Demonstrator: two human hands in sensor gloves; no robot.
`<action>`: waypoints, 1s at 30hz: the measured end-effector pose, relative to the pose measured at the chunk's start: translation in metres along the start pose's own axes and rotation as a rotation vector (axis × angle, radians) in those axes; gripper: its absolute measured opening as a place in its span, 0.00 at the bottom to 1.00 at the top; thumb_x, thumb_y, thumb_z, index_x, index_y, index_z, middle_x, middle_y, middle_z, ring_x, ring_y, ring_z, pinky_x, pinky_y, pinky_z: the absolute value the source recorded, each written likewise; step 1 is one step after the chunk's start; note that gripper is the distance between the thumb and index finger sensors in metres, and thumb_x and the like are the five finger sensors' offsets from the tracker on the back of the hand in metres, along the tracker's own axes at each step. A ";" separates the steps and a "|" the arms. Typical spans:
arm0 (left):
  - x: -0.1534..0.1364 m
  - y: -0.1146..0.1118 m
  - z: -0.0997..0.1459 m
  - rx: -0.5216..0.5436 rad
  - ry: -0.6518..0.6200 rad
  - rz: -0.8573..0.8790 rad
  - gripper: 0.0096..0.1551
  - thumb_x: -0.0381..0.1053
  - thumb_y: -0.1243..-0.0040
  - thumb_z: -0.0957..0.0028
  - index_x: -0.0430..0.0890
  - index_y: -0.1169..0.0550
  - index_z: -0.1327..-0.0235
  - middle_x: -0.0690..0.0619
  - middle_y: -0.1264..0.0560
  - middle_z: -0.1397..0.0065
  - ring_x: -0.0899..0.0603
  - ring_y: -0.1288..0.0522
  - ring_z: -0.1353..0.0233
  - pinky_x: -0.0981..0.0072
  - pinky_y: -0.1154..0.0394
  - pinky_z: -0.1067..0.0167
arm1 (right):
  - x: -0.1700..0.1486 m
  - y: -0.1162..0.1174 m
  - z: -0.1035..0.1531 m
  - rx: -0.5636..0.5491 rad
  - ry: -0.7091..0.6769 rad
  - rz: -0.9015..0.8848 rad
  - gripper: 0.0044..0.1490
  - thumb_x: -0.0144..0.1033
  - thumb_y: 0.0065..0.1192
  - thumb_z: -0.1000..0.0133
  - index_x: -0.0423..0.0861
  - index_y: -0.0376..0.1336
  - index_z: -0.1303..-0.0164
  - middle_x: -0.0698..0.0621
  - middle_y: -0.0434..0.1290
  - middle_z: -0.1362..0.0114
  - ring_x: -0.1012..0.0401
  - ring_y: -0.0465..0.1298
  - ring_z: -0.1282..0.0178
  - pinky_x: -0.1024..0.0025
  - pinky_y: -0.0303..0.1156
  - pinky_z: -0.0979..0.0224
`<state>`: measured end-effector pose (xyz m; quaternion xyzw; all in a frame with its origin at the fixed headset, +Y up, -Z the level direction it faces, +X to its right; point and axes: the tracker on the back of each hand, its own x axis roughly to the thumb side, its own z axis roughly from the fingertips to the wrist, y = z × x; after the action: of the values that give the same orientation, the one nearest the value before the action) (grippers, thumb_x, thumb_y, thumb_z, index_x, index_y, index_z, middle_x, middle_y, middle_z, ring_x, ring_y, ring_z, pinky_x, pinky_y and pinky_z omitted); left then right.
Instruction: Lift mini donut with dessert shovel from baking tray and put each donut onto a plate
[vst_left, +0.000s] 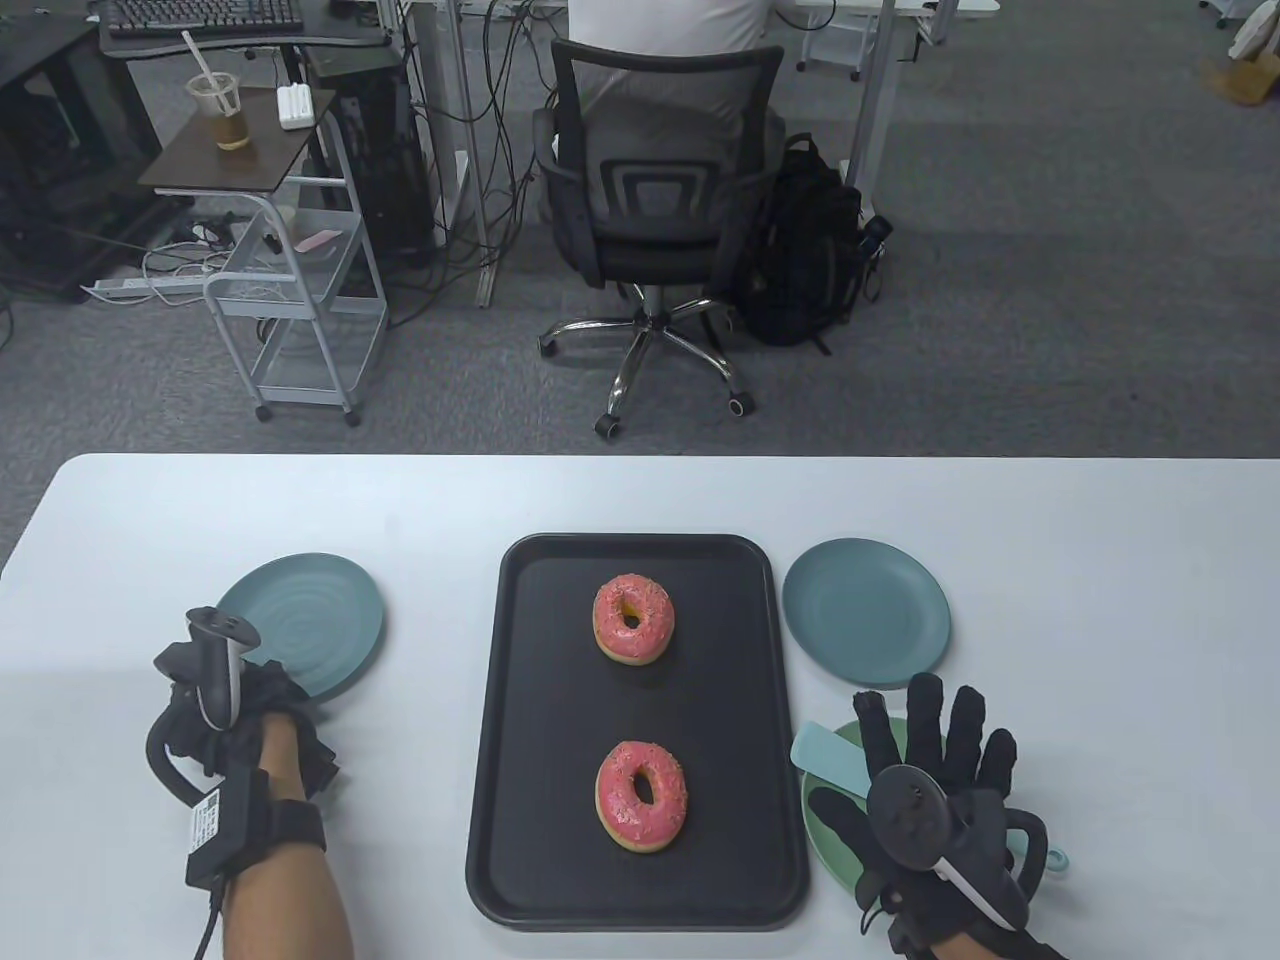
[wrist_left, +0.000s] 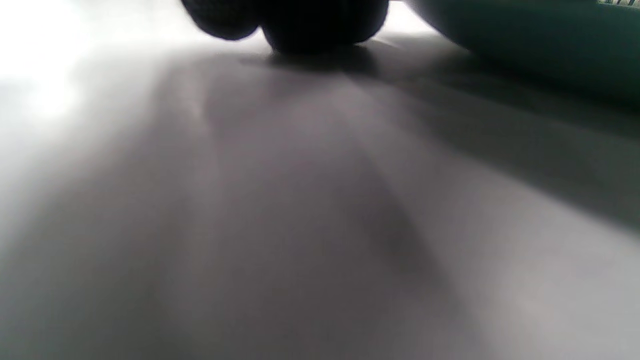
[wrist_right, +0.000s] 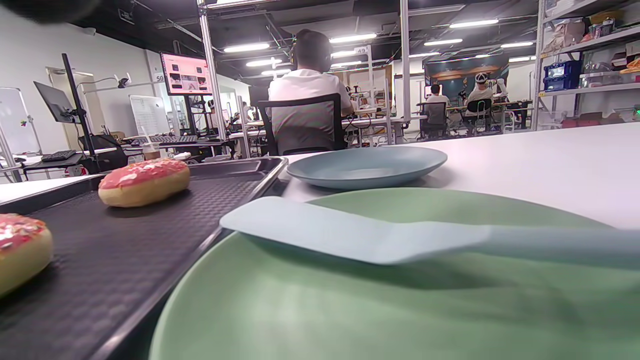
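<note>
Two pink-iced mini donuts lie on the black baking tray (vst_left: 530, 700): the far donut (vst_left: 634, 618) (wrist_right: 144, 182) and the near donut (vst_left: 642, 796) (wrist_right: 20, 250). A pale blue dessert shovel (vst_left: 828, 757) (wrist_right: 350, 235) rests on a green plate (vst_left: 835, 835) (wrist_right: 350, 310) right of the tray. My right hand (vst_left: 930, 740) hovers over the shovel's handle with its fingers spread straight, holding nothing. My left hand (vst_left: 250, 720) rests loosely curled on the table beside a teal plate (vst_left: 310, 620) (wrist_left: 525, 45); its fingertips (wrist_left: 300, 25) touch the tabletop. A second teal plate (vst_left: 865, 610) (wrist_right: 365, 167) sits right of the tray.
The white table (vst_left: 1100, 600) has bare surface behind the tray and at the far right. Beyond its far edge stand an office chair (vst_left: 655, 200) with a seated person, a backpack (vst_left: 805, 250) and a small cart (vst_left: 290, 300).
</note>
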<state>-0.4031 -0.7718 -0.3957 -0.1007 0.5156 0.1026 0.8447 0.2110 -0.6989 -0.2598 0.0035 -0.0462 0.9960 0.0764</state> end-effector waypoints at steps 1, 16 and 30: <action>-0.001 0.000 -0.001 0.014 0.003 0.005 0.48 0.67 0.41 0.56 0.57 0.48 0.26 0.53 0.30 0.31 0.47 0.21 0.43 0.60 0.24 0.43 | 0.000 0.000 0.000 0.000 0.000 -0.001 0.64 0.72 0.51 0.56 0.52 0.36 0.15 0.36 0.25 0.13 0.30 0.26 0.18 0.24 0.25 0.28; -0.028 0.011 -0.007 -0.044 0.016 0.308 0.26 0.56 0.46 0.55 0.50 0.27 0.43 0.55 0.17 0.53 0.58 0.17 0.75 0.69 0.15 0.72 | 0.000 0.001 0.000 0.017 0.009 0.007 0.64 0.72 0.51 0.55 0.52 0.37 0.15 0.36 0.25 0.13 0.30 0.26 0.18 0.24 0.24 0.28; -0.025 0.061 0.047 -0.007 -0.221 0.374 0.26 0.56 0.44 0.55 0.50 0.28 0.44 0.57 0.16 0.60 0.55 0.15 0.82 0.67 0.15 0.79 | -0.010 0.001 -0.002 0.026 0.052 -0.011 0.64 0.72 0.51 0.55 0.52 0.38 0.15 0.36 0.25 0.13 0.30 0.24 0.18 0.24 0.24 0.28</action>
<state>-0.3914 -0.7020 -0.3561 0.0055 0.4293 0.2699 0.8619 0.2212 -0.7009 -0.2617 -0.0211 -0.0312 0.9958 0.0833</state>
